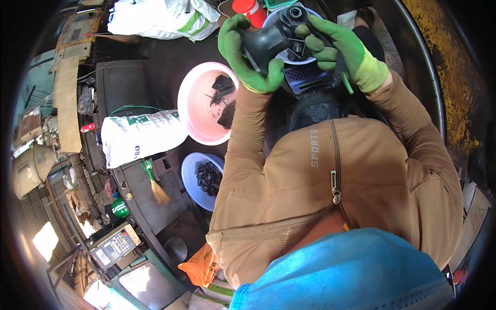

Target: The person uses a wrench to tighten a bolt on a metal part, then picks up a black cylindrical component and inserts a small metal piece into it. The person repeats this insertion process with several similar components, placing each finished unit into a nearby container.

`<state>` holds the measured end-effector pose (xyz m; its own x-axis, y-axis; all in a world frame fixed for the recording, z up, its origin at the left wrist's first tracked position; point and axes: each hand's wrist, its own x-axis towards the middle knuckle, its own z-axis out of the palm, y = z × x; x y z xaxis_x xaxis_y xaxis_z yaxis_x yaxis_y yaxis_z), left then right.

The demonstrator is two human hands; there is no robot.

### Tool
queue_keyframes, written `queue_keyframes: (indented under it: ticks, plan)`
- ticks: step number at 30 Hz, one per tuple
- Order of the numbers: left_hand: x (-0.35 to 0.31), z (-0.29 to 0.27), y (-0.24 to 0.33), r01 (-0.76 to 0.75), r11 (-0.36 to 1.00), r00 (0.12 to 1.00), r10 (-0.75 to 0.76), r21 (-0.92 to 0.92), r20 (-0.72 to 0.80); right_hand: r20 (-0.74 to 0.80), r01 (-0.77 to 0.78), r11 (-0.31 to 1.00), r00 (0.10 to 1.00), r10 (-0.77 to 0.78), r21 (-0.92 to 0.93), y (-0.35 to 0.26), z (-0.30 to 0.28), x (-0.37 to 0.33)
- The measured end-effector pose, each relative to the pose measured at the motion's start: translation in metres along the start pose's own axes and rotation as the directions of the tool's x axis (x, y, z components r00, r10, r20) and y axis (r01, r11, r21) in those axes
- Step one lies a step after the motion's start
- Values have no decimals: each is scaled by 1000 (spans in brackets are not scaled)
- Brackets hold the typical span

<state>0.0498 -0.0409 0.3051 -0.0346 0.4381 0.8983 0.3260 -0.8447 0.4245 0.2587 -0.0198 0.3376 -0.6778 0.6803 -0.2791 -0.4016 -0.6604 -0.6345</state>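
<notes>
A black moulded plastic part [266,44], with a wide flared body and a round socket end, is up in front of my chest. My left hand [238,54], in a green glove, wraps round its wide end with thumb and fingers. At the part's far end is my right hand [338,44], gloved alike, its fingers curled. A slim dark object with a green end [346,82] sticks out below the right palm; its kind is unclear. Beneath the part stands a pale basin [281,58] with more black pieces, partly hidden by my hands.
Left of me, a pink basin [188,111] holds a few black pieces, and a blue basin [192,192] holds many small ones. A blue plastic basket [306,80] is close to my lap. White sacks [144,137], a red-lidded container [250,10] and a control panel [114,248] stand around.
</notes>
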Motion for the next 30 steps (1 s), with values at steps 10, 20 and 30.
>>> queue_keyframes:
  ticks: [10,20,30]
  plan:
    - [-18,29,25,355,-243,633,-648,-903,423,487,530,38,803,-344,-847,-27,-18,30]
    - [-18,25,17,476,-159,378,-852,-865,364,544,453,-320,781,-306,-832,-37,-31,19]
    - [-23,17,18,552,-37,466,-814,-833,346,626,579,-240,699,-346,-779,-17,-56,28]
